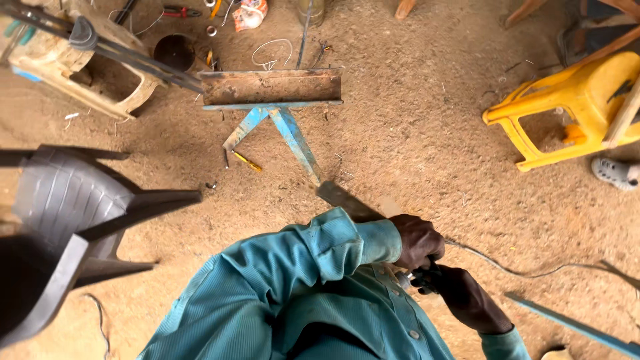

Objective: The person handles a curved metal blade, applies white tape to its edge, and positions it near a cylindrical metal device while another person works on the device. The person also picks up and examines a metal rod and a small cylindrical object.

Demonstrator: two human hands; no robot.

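My left hand (418,241) and my right hand (465,298) meet in front of my teal shirt, both closed around a small dark tool (419,277) that is mostly hidden by the fingers. A thin cable (513,270) runs from it to the right over the sandy ground. A flat grey metal bar (345,200) lies just beyond my left hand. Farther ahead stands a metal frame with blue legs (293,137) and a rusty channel top (270,87).
A grey plastic chair (67,213) lies at the left. A beige stool (73,67) carries dark rods (133,57). A yellow stool (573,107) lies on its side at the right, near a sandal (617,173). A blue bar (573,325), yellow pen-like tool (248,162), red pliers (180,11).
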